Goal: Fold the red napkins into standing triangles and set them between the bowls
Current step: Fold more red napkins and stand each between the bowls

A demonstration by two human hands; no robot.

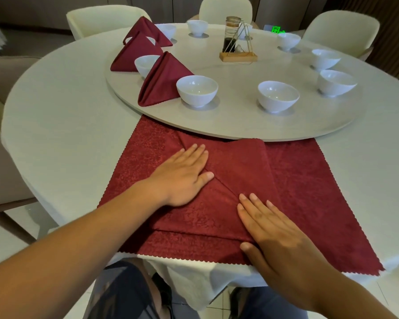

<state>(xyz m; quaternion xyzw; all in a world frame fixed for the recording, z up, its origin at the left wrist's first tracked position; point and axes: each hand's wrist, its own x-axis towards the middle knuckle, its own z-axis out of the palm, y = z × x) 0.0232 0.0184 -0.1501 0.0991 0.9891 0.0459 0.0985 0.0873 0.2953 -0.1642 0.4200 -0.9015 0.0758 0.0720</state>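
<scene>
**A:** What room is this?

**B:** A dining room. Cream upholstered chairs [339,26] ring a round worktop under a pale tablecloth [55,134]. A wide grey round turntable [240,120] sits on top of it.

**A:** Where is the napkin?

**B:** A dark red patterned cloth napkin [217,203] lies part-folded at the near edge. It rests on a second red cloth spread flat [309,192]. The left hand [182,176] presses on its left flap, fingers straight and together. The right hand [274,231] lies flat on the near right corner, fingers straight and slightly apart. Neither hand grips.

**A:** How will it handle?

**B:** It looks light, soft and limp, and it seems to keep a pressed crease. It may slide on the cloth below, so pinching the folded corners seems safest.

**A:** And the smaller things?

**B:** Three standing red triangles [164,81] alternate with small white china bowls [196,89] on the turntable's left side. To the right of those, the gaps between the bowls hold no triangle.
</scene>
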